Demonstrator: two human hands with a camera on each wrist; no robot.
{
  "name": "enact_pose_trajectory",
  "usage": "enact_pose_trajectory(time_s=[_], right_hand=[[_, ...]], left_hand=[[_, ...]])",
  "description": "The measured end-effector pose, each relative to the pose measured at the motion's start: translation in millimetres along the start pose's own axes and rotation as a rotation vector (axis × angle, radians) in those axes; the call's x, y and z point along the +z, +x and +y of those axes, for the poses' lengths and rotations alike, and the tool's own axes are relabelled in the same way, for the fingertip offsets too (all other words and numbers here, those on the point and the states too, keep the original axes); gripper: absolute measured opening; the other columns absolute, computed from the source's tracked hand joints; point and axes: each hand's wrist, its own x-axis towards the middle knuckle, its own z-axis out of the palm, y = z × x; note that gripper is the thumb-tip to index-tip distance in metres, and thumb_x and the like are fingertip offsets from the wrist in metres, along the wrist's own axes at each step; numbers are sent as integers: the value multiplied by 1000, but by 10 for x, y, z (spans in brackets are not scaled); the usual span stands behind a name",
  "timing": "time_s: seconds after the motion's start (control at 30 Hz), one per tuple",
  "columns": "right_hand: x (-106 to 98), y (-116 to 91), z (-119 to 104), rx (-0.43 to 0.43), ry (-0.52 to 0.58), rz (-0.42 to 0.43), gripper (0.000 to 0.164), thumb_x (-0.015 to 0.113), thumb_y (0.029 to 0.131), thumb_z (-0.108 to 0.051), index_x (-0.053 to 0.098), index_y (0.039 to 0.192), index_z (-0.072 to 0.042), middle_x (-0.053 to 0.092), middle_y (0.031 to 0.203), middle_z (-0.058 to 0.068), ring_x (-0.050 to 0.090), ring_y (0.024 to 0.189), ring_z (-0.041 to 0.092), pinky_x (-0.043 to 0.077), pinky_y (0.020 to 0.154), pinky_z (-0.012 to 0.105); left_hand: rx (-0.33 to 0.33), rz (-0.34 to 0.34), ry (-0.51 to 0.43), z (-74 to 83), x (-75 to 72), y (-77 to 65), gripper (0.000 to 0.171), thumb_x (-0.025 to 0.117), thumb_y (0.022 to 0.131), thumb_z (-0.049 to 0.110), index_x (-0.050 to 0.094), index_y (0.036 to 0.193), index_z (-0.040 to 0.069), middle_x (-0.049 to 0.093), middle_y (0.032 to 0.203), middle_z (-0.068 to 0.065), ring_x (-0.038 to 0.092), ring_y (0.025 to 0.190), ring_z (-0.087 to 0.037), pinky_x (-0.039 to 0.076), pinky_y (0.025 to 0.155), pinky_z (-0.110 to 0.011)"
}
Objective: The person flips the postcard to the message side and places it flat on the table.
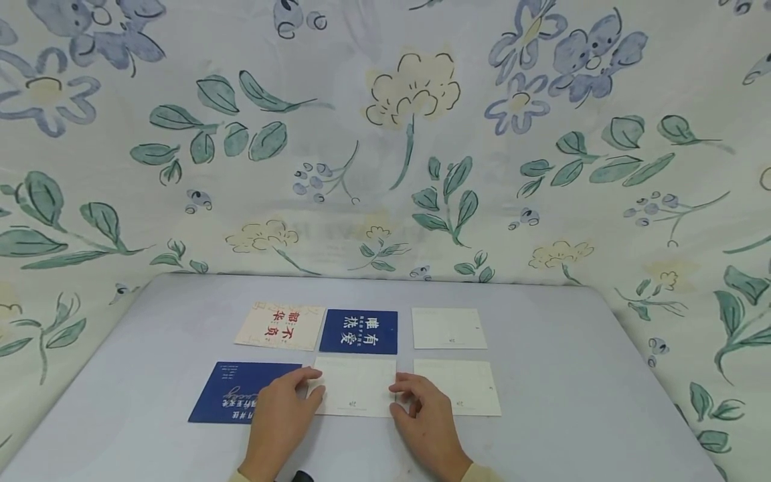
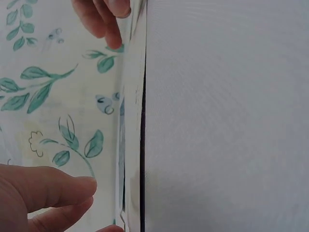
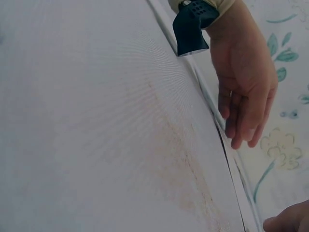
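A blank-looking white card (image 1: 355, 386) lies flat on a pale table (image 1: 560, 361), between a person's two hands; its small printed mark is too tiny to read. The left hand (image 1: 284, 405) has thumb and fingertips at the card's left edge, the right hand (image 1: 429, 410) at its right edge; whether either pinches the card or only touches it cannot be told. Left of the card, a blue card (image 1: 224, 388) is partly covered by the left hand; right of it, another white card (image 1: 472, 387) is partly covered by the right. Beyond it lie a dark blue lettered card (image 1: 359, 343), a cream card with red characters (image 1: 255, 328) to the left and a third white card (image 1: 448, 325) to the right. Nearer than the card, both sleeves and a dark object (image 1: 303, 476) are cut off by the head view's lower edge. The wrist views, slanting across the tabletop, do not clearly show the card.
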Motion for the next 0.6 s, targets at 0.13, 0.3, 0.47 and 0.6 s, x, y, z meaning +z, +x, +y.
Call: enact_pose_trajectory(time_s=[0.13, 0.3, 0.47, 0.6], right_hand=[[-13, 6, -12, -30, 27, 13, 25, 70, 75, -2, 68, 95, -17, 61, 114, -2, 55, 80, 8, 48, 59, 18], [-21, 11, -40, -50, 62, 15, 26, 70, 73, 2, 69, 94, -14, 61, 112, 0, 56, 83, 10, 50, 60, 19], [-34, 33, -100, -45, 55, 1, 24, 70, 76, -1, 69, 95, -15, 62, 111, 0, 57, 85, 12, 50, 64, 20], [-53, 73, -136, -48, 51, 1, 23, 69, 77, -3, 68, 97, -14, 62, 111, -1, 57, 86, 13, 51, 66, 20]], left_hand=[[-9, -4, -3, 7, -13, 3, 25, 68, 81, 14, 69, 105, 8, 64, 109, -19, 59, 104, -37, 47, 85, -53], [2, 1, -19, 4, -33, 1, 25, 68, 81, 15, 69, 105, 9, 65, 109, -18, 60, 102, -35, 48, 84, -52], [23, 26, -23, 17, -84, 9, 25, 68, 81, 16, 69, 106, 9, 66, 105, -18, 62, 98, -34, 49, 83, -51], [47, 52, -17, 45, -125, 52, 26, 68, 81, 17, 69, 105, 8, 67, 100, -18, 64, 79, -27, 53, 70, -43]])
